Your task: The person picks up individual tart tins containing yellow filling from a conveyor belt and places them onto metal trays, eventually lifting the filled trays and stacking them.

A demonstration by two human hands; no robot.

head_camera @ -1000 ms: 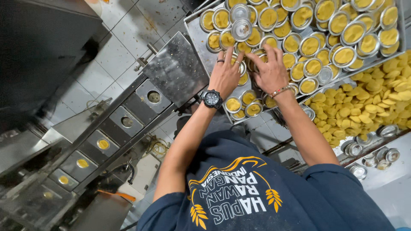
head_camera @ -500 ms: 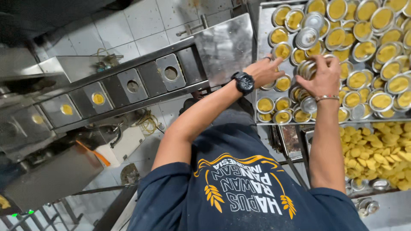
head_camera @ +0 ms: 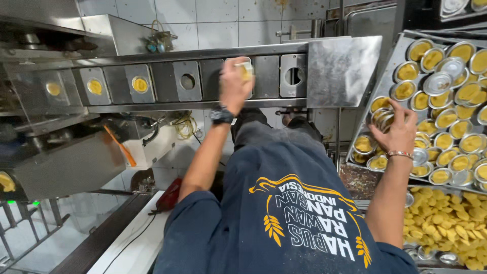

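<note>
My left hand (head_camera: pixel 234 86), with a black watch on the wrist, is closed around a small tin can of yellow filling (head_camera: pixel 246 70) and presses it onto a plate of the steel conveyor (head_camera: pixel 203 81). My right hand (head_camera: pixel 402 133), wearing a bracelet, grips an open can (head_camera: pixel 381 120) at the left edge of a metal tray (head_camera: pixel 386 76) packed with several filled cans. Two conveyor plates beside my left hand show empty round holes (head_camera: pixel 187 81). Plates further left carry filled cans (head_camera: pixel 139 83).
A heap of yellow pieces (head_camera: pixel 446 223) lies at the lower right with loose cans around it. A slanted steel sheet (head_camera: pixel 342 71) joins conveyor and tray. Machine housing (head_camera: pixel 66 162), cables and a tiled wall lie at left. My dark blue shirt fills the lower middle.
My left hand has left the tray and swung left to the conveyor with a can. My right hand stays at the tray's edge. The view has turned left.
</note>
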